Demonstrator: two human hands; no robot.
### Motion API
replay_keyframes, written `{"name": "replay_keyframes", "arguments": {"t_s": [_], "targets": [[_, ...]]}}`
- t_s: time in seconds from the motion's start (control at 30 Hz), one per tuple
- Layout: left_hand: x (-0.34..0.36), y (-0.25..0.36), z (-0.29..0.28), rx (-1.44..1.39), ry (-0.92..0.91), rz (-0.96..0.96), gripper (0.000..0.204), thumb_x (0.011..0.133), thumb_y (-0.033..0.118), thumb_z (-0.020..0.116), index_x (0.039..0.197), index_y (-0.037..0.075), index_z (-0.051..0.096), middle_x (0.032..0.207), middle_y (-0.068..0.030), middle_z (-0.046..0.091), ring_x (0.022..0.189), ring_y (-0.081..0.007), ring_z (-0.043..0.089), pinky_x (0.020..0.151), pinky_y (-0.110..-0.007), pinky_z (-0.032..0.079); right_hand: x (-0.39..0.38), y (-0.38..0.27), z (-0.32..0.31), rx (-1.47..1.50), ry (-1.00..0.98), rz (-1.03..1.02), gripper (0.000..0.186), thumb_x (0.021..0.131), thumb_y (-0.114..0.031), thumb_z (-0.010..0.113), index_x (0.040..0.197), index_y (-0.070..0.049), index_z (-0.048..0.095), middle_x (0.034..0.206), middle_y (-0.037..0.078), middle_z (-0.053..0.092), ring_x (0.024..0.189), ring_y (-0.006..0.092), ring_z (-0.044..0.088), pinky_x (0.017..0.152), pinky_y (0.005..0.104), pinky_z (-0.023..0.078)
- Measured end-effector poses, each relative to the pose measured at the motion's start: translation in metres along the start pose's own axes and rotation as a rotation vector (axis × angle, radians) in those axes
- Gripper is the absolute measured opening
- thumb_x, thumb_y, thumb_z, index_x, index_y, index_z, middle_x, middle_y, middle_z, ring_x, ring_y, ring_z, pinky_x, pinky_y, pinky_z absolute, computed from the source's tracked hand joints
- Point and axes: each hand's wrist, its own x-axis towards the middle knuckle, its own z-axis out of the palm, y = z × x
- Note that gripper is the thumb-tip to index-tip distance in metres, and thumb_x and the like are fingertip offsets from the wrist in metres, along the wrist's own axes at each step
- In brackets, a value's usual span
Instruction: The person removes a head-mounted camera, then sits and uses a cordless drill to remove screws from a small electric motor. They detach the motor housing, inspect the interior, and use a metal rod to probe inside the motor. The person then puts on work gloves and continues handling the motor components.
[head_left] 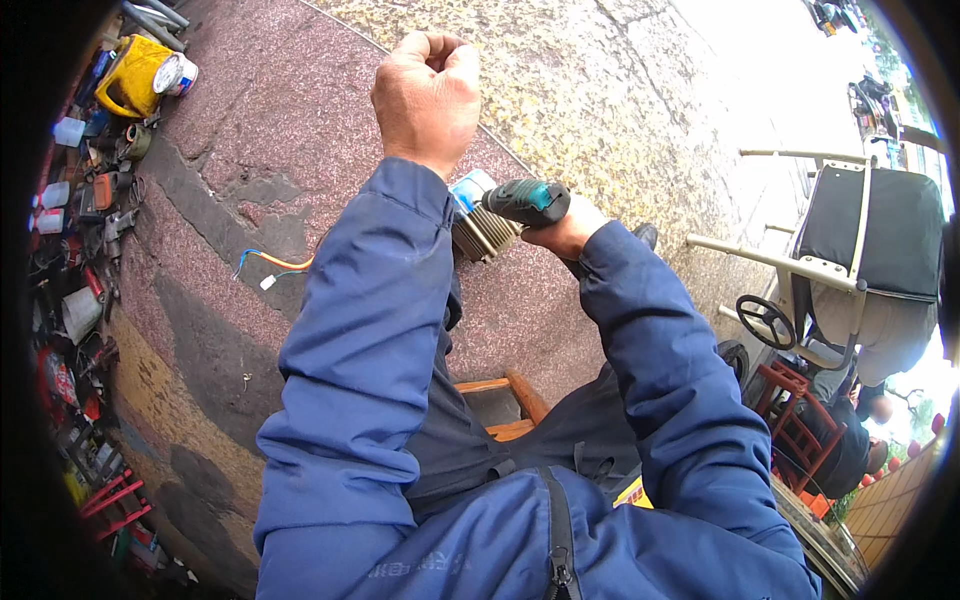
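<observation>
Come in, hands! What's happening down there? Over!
Left hand curled. Right hand gripping teal drill. Finned metal box partly hidden behind it.

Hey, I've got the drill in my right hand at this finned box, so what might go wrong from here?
The drill might slip or twist the box, since your left hand is raised off it rather than steadying it.

The wires and white plug lie loose on the ground, so they could get snagged, stepped on or dirty.
</observation>
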Motion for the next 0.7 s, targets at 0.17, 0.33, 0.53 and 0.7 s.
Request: {"name": "replay_keyframes", "arguments": {"t_s": [0.17,0.33,0.53,0.7], "targets": [[0.002,-0.005,0.001,0.002,0.006,-0.038,0.015,0.079,0.015,0.062,0.082,0.001,0.067,0.072,-0.0082,0.067,0.066,-0.0154,0.064,0.065,-0.028,0.051,-0.002,0.005,0.004,0.039,0.02,0.017,0.049,0.075,-0.024,0.072,0.12,-0.012,0.059,0.111,0.013,0.064,0.103,0.0251,0.061,0.093,0.0328,0.047],[0.001,-0.009,0.004,0.029,-0.011,-0.048,0.015,0.079,0.016,0.062,0.082,0.002,0.067,0.073,-0.008,0.067,0.067,-0.0157,0.064,0.066,-0.029,0.051,-0.011,0.009,0.008,0.091,0.022,-0.013,0.049,0.075,-0.022,0.074,0.121,-0.011,0.059,0.113,0.011,0.064,0.105,0.024,0.06,0.094,0.0322,0.046],[-0.002,-0.012,0.009,0.122,-0.107,-0.044,0.016,0.08,0.016,0.063,0.086,0.001,0.067,0.076,-0.0073,0.067,0.068,-0.014,0.063,0.065,-0.028,0.05,-0.025,0.033,0.021,0.136,0.111,-0.074,0.05,0.077,-0.034,0.069,0.121,-0.014,0.058,0.11,0.016,0.064,0.102,0.0306,0.061,0.09,0.0363,0.048],[-0.007,-0.016,0.017,0.324,-0.254,-0.078,0.018,0.083,0.014,0.064,0.091,-0.001,0.065,0.079,-0.0045,0.064,0.068,-0.0092,0.059,0.062,-0.024,0.048,-0.054,0.057,0.028,0.448,0.207,-0.14,0.052,0.076,-0.025,0.075,0.122,-0.008,0.057,0.118,0.013,0.06,0.11,0.025,0.057,0.097,0.0344,0.044]]}}
